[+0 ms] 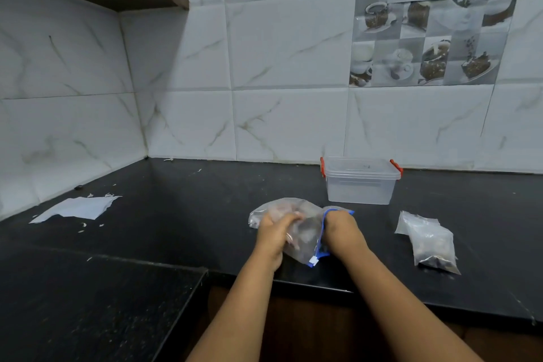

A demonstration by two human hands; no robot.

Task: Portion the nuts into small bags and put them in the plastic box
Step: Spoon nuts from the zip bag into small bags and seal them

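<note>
Clear plastic forms the zip bag (305, 232), edged with a blue zipper strip, which lies crumpled on the black worktop (176, 214) just in front of the plastic box (360, 182). What it holds is blurred; pale and darker lumps show through the film, likely nuts, but this cannot be told for certain. The left hand (274, 236) lies on the bag's body with its fingers curled into the plastic, gripping it. The right hand (340, 229) grips the bag at the blue zipper edge, fingers bent down over the strip; whether the mouth is sealed cannot be told.

The plastic box stands behind the bag, near the tiled wall, see-through, with red clips at both ends and a clear lid lying on top. Nothing can be made out inside it.

To the right of the box and nearer the worktop's front edge lies a small clear bag (432, 244) with dark nuts gathered at its lower end. Well to the left of the box, a torn white paper (78, 207) lies flat with small scraps around it.
</note>
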